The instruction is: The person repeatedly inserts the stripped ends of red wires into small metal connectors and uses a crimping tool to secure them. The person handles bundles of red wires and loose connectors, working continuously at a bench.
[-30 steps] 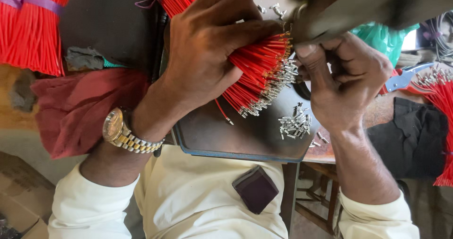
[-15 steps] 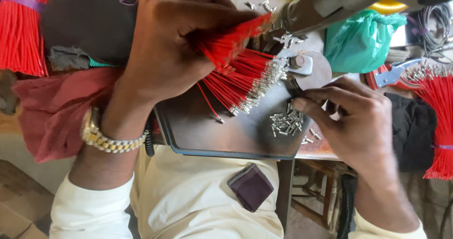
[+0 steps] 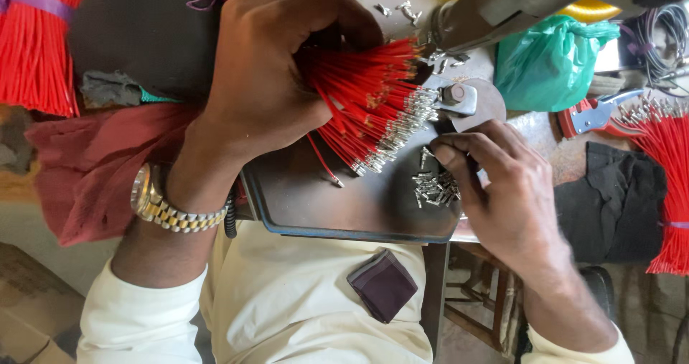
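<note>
A fanned bundle of red wires with metal-tipped ends is clamped in the closed left hand above the dark desk, while the small pile of loose metal terminals just beneath those tips is touched by the pinched-together fingertips of the right hand.

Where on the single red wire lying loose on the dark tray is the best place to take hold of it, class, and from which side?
Take the loose red wire by its bare red middle, coming from the open tray side below the bundle. Its upper end runs under the bundle held by the left hand, and its lower end carries a small metal terminal, so a fingertip grip mid-length looks safest. The right hand is nearest.
</note>
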The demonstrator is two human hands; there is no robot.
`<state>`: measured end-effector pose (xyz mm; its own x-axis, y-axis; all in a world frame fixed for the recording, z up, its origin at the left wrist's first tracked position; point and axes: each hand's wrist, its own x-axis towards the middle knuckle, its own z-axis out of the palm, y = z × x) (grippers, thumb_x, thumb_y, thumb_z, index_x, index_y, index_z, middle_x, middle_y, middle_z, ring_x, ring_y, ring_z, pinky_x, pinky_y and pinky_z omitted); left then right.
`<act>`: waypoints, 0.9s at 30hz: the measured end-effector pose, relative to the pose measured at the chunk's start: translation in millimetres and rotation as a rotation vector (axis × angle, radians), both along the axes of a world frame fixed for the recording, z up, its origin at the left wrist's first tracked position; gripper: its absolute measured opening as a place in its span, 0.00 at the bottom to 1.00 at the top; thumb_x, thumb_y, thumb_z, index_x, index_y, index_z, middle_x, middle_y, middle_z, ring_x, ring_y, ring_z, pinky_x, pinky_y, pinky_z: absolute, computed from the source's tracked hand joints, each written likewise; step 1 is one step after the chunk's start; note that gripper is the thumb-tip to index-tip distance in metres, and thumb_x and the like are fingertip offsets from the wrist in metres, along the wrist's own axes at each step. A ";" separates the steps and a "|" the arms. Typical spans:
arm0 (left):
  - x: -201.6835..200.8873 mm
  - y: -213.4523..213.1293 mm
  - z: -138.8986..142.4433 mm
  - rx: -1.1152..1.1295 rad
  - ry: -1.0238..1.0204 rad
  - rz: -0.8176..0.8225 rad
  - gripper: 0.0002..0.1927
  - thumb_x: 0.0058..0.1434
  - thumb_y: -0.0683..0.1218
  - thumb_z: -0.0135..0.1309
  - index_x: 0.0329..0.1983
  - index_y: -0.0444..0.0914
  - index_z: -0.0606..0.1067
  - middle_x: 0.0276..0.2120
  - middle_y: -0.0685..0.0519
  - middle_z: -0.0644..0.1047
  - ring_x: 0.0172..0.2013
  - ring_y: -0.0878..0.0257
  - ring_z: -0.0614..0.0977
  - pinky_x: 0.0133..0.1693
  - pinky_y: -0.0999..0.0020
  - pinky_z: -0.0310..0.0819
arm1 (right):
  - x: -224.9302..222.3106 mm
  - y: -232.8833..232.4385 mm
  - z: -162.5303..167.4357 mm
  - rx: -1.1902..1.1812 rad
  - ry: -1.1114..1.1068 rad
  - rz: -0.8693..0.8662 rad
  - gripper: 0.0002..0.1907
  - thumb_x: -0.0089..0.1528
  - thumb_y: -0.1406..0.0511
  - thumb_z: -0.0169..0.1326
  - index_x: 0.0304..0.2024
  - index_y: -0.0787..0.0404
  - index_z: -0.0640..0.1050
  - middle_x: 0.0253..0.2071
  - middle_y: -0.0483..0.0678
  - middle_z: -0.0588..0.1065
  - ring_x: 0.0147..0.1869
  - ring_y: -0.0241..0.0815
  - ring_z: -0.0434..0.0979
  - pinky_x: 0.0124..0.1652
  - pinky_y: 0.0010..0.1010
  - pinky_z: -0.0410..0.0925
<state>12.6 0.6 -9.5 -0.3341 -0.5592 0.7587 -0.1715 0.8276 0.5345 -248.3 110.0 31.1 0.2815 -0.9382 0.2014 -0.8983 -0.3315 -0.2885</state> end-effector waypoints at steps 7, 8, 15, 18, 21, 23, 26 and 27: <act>-1.4 -0.3 3.9 -0.019 -0.010 0.005 0.10 0.57 0.31 0.59 0.39 0.35 0.76 0.35 0.51 0.78 0.38 0.59 0.81 0.42 0.68 0.73 | 2.6 -2.9 1.6 0.007 -0.064 0.044 0.08 0.63 0.68 0.62 0.45 0.60 0.82 0.39 0.50 0.78 0.43 0.49 0.80 0.42 0.39 0.70; -1.6 0.4 4.6 -0.019 -0.014 0.010 0.10 0.57 0.31 0.59 0.40 0.35 0.76 0.35 0.51 0.78 0.38 0.58 0.81 0.42 0.68 0.73 | 4.5 -4.3 0.1 -0.006 -0.070 0.058 0.07 0.63 0.68 0.62 0.45 0.60 0.82 0.38 0.50 0.78 0.42 0.48 0.80 0.42 0.38 0.70; -5.2 5.5 -0.4 0.005 0.020 0.055 0.07 0.64 0.34 0.62 0.39 0.36 0.76 0.34 0.53 0.76 0.38 0.61 0.79 0.42 0.70 0.72 | 7.3 -4.5 5.4 -0.206 -0.077 0.127 0.07 0.62 0.75 0.57 0.43 0.67 0.76 0.40 0.56 0.77 0.42 0.50 0.79 0.40 0.38 0.72; -5.3 4.2 -2.4 -0.028 0.023 0.063 0.08 0.66 0.35 0.64 0.38 0.37 0.75 0.33 0.54 0.76 0.38 0.61 0.78 0.41 0.69 0.71 | 9.4 -6.2 6.1 -0.267 -0.455 0.019 0.06 0.71 0.75 0.57 0.49 0.69 0.74 0.44 0.51 0.78 0.43 0.38 0.81 0.43 0.28 0.75; -4.8 1.4 -1.0 -0.041 0.017 0.047 0.08 0.66 0.37 0.66 0.40 0.37 0.77 0.34 0.55 0.77 0.37 0.62 0.78 0.40 0.69 0.70 | 13.2 -15.4 1.0 -0.340 -0.652 -0.060 0.11 0.69 0.73 0.65 0.48 0.73 0.75 0.39 0.51 0.78 0.38 0.34 0.78 0.37 0.23 0.71; -6.3 0.5 0.6 -0.058 0.025 0.017 0.09 0.61 0.34 0.62 0.43 0.38 0.79 0.37 0.56 0.79 0.38 0.62 0.78 0.41 0.68 0.71 | 9.0 -27.1 2.9 -0.321 -0.494 -0.075 0.08 0.63 0.73 0.65 0.39 0.76 0.80 0.34 0.55 0.80 0.29 0.37 0.74 0.29 0.24 0.63; -9.9 -0.5 2.7 -0.146 0.034 0.045 0.11 0.60 0.35 0.66 0.45 0.38 0.82 0.35 0.55 0.78 0.36 0.57 0.75 0.40 0.62 0.67 | 3.7 -33.7 9.8 -0.188 -0.529 0.064 0.08 0.70 0.71 0.62 0.47 0.73 0.80 0.42 0.52 0.79 0.36 0.34 0.79 0.33 0.21 0.70; -10.4 -0.7 3.0 -0.161 0.023 0.061 0.12 0.60 0.35 0.65 0.45 0.39 0.83 0.35 0.55 0.78 0.37 0.57 0.76 0.41 0.62 0.68 | 2.5 -35.7 12.2 -0.160 -0.515 0.091 0.08 0.71 0.70 0.60 0.48 0.72 0.80 0.42 0.51 0.79 0.37 0.34 0.80 0.34 0.21 0.71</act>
<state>2.2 0.0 -6.5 -0.2850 -0.4485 0.8471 -0.2129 0.8913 0.4003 -245.8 74.3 43.3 0.1873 -0.8610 0.4728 -0.6194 -0.4771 -0.6234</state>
